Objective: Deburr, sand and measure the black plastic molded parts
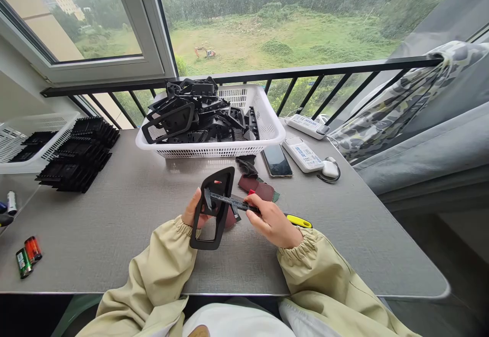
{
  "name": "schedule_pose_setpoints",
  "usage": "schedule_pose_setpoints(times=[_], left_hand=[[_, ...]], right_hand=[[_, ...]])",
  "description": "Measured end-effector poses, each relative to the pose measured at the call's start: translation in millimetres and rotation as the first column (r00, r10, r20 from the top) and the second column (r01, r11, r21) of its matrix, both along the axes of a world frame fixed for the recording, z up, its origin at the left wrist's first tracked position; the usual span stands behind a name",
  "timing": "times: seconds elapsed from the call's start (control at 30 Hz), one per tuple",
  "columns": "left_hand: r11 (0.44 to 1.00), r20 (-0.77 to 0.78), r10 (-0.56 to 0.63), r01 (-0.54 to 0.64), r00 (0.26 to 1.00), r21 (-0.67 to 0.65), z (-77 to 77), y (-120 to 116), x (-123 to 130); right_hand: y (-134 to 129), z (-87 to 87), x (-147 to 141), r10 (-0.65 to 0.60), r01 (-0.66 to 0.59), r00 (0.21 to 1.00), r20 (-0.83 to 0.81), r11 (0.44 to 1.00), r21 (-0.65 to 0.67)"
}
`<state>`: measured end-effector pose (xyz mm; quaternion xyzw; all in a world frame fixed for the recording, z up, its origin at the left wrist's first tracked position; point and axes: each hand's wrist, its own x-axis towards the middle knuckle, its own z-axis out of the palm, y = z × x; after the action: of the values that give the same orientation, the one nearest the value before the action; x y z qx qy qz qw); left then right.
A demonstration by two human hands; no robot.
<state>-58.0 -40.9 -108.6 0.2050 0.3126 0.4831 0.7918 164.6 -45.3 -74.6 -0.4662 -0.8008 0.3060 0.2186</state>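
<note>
My left hand [192, 209] grips a black plastic frame-shaped part [224, 179] by its left edge, holding it tilted above the table. The part has a recessed upper section and an opening in its lower half. In my right hand [272, 218] is a black caliper [235, 202], its jaws lying across the recessed section of the part. Whether the jaws touch the plastic I cannot tell. Pieces of dark red sandpaper [257, 188] lie just beyond the right hand, with one partly hidden behind the part. A yellow-handled tool [299, 221] rests beside my right wrist.
A white basket [210, 149] heaped with black plastic parts [198, 112] stands at the back. Stacked black parts [78, 156] and another basket [69, 123] are at left, batteries [28, 258] nearer. A phone [277, 160], white boxy devices [303, 154] and black cloth [247, 165] lie right of centre.
</note>
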Motion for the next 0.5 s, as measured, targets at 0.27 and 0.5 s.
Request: schedule_pose_setpoints(times=[0.27,0.5], left_hand=[[0.998,0.056,-0.006,0.009,0.998,-0.059,-10.4,4,-8],[0.999,-0.013,0.031,-0.032,0.999,-0.023,-5.0,2,-4]], right_hand=[[6,-4.7,11,0.218,-0.214,0.974,-0.059,0.974,0.075],[1,-2.9,8,0.068,-0.073,0.996,0.051,0.991,0.109]])
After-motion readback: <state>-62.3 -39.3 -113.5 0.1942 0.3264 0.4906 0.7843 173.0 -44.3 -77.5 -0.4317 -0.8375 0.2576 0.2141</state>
